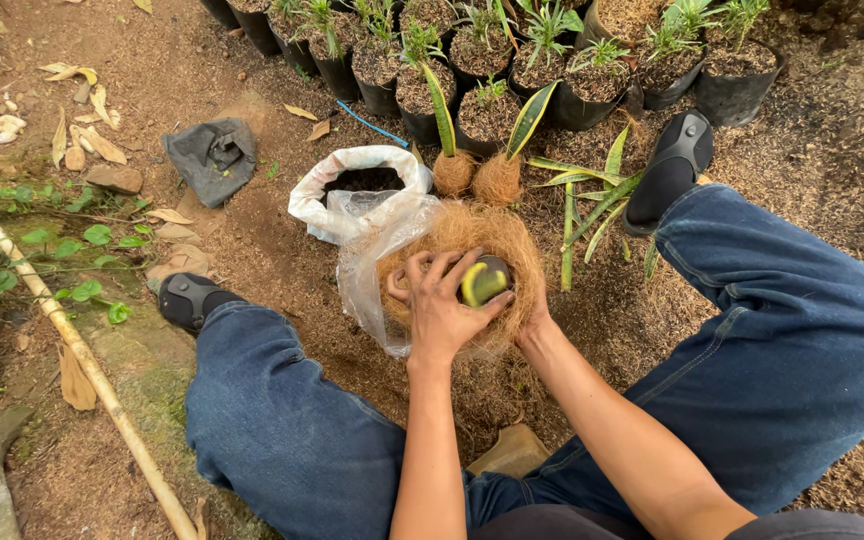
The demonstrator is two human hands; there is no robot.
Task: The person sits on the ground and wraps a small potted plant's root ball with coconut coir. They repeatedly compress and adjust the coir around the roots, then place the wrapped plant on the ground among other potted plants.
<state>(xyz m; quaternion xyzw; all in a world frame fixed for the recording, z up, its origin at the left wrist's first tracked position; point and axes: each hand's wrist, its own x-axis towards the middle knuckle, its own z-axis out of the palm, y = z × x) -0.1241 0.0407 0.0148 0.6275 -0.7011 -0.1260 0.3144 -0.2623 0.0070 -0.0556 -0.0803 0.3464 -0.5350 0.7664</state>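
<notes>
A loose nest of brown coconut fibre [472, 235] sits between my knees, and both hands are on it. My left hand [440, 305] presses on top, its fingers curled around a green and yellow leaf stub [484, 282] in the middle. Cupping the fibre from the right and underneath is my right hand [535, 322], mostly hidden by the fibre. Two finished fibre balls [454, 172] [499, 180], each with an upright striped leaf, stand just behind. Loose striped leaf cuttings [592, 200] lie on the ground to the right.
A white sack of dark soil [337, 170] and a clear plastic bag [367, 250] lie left of the fibre. Black pots of plants [492, 115] line the back. A grey cloth [214, 155] and a bamboo pole [82, 360] lie at left. My jeans-clad legs [782, 330] flank the spot.
</notes>
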